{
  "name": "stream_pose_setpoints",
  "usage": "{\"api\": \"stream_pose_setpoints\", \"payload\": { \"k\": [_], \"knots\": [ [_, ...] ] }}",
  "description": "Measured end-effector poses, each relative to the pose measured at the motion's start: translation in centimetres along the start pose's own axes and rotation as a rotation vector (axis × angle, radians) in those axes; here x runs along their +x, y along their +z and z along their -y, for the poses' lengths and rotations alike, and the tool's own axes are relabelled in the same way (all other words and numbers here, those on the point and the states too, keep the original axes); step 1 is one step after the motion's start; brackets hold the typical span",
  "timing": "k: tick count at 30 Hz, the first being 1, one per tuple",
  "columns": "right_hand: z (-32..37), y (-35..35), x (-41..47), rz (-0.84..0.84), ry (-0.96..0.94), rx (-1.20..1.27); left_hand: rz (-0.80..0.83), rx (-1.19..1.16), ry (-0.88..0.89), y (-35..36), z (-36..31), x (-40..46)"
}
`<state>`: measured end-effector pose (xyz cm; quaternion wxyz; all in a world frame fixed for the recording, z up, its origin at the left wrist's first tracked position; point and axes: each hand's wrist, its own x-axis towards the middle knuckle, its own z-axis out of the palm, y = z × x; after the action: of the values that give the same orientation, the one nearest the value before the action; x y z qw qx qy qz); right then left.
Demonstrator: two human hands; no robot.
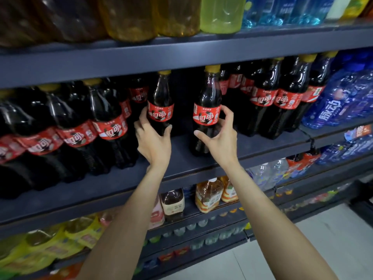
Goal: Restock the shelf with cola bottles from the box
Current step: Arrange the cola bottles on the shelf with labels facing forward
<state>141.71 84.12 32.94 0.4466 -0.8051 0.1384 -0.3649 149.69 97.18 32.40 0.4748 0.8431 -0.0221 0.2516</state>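
Both arms reach up to the middle shelf [181,158], one cola bottle per hand, in the gap btwn two standing rows of cola.

Left hand [154,142] curls round the lower body of the left cola bottle [161,102]; thumb on the bottle's right side, fingers wrapped up its left side to the edge of the red label; the bottle stands upright above and just beyond the palm, w/ yellow cap near the underside of the shelf above; its base is hidden behind the hand, so can't tell if it rests on the shelf.

Right hand [219,136] grips the right cola bottle [207,110] from the right side & below; thumb across the front under the label, fingers round the far side at label height; grip looks partly loosened, fingers arched; bottle upright, its base on or just at the shelf board nr the front edge, closer to the camera than the left one.

Left cola row [80,128] stands just beside the left hand; right cola row [278,98] just past the right hand's fingers; blue drink bottles [339,102] further right; yellowish bottles [175,15] on the shelf above; mixed drinks [210,195] on the shelves below.
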Motion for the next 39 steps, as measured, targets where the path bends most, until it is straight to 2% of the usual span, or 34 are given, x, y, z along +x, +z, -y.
{"api": "stream_pose_setpoints", "payload": {
  "k": [5, 12, 15, 19, 20, 22, 24, 25, 27, 31, 39],
  "knots": [
    [0.7, 2.7, 0.8, 0.070, -0.015, 0.037, -0.054, 0.056, -0.123, 1.5, -0.4, 0.5],
    [0.7, 4.5, 2.2, 0.206, -0.056, 0.113, -0.093, 0.111, -0.107, 2.3, 0.4, 0.8],
    [0.7, 4.4, 2.2, 0.249, -0.052, 0.167, -0.016, 0.039, -0.057, 1.4, 1.0, 0.4],
    [1.3, 4.8, 1.2, 0.365, -0.058, 0.221, 0.227, -0.122, 0.076, -2.1, 1.5, -2.2],
    [1.7, 5.2, 0.9, 0.399, -0.055, 0.230, 0.245, -0.141, 0.120, -3.3, 1.8, -2.9],
    [2.4, 6.1, 0.2, 0.430, -0.055, 0.240, 0.138, -0.121, 0.298, -5.8, 2.5, -3.6],
    [3.1, 7.1, -0.2, 0.417, -0.063, 0.249, -0.071, -0.010, 0.504, -7.7, 3.2, -3.2],
    [3.4, 7.7, -0.3, 0.405, -0.073, 0.243, -0.170, 0.057, 0.561, -8.3, 3.5, -2.6],
    [3.7, 8.5, -0.3, 0.404, -0.092, 0.231, -0.261, 0.152, 0.540, -9.2, 4.1, -1.3],
    [3.9, 9.3, -0.1, 0.474, -0.068, 0.265, -0.185, 0.248, 0.406, -9.6, 4.9, 0.1],
    [3.9, 9.4, -0.1, 0.498, -0.076, 0.247, -0.166, 0.256, 0.362, -8.8, 4.5, 0.0]
  ]
}}
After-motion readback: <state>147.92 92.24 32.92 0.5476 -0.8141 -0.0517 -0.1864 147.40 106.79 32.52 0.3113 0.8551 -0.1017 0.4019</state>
